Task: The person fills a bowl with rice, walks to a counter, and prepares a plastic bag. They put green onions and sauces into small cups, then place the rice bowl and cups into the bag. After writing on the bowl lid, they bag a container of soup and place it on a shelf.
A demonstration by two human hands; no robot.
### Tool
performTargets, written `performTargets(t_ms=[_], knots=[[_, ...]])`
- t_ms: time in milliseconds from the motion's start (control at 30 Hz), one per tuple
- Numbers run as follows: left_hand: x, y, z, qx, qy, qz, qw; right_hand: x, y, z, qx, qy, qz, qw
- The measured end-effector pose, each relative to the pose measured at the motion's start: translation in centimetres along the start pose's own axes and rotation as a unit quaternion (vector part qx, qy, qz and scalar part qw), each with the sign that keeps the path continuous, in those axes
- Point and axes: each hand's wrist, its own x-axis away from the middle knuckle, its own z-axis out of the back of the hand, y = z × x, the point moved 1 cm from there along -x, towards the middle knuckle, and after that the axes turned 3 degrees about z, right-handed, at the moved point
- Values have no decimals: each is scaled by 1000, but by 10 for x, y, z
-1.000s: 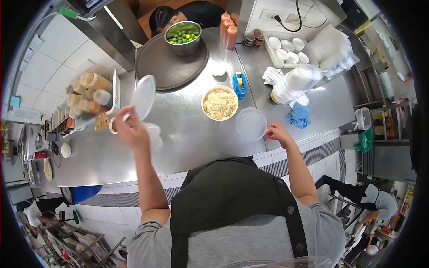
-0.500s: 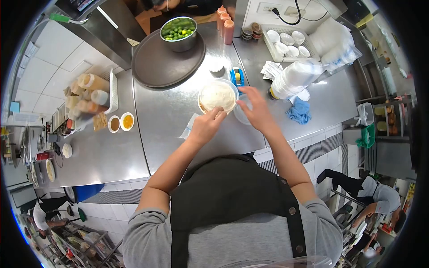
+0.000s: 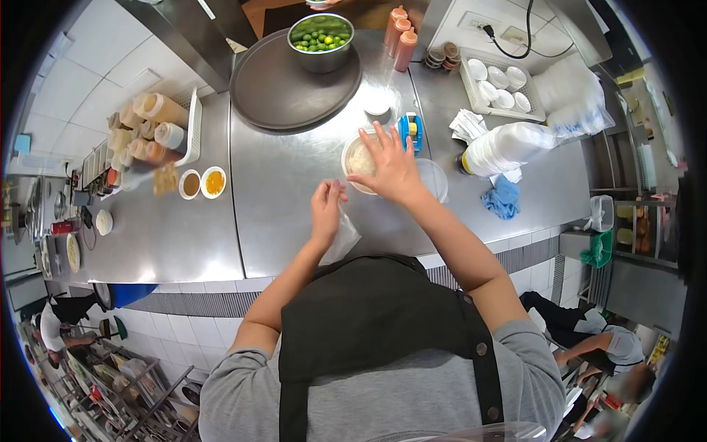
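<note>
On the shiny table (image 3: 283, 214), a bowl (image 3: 359, 159) is partly hidden by the spread right hand (image 3: 394, 171); the curled left hand's (image 3: 326, 210) grip cannot be told.

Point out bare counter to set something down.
Free: the counter between the small bowls and its near edge; between the round tray and left hand. Crowded: around the white bowl, with right hand and blue dispenser.
</note>
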Motion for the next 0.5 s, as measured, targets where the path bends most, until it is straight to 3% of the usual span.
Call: performTargets(t_ms=[100, 300, 500], knots=[[-21, 12, -7, 26, 10, 26, 999, 3, -6, 3, -1, -12, -5, 1000], [-45, 27, -5, -119, -31, -7, 992, 7, -3, -3, -16, -12, -5, 1000], [-50, 28, -1, -73, -51, 74, 993, 2, -2, 0, -21, -55, -21, 998]])
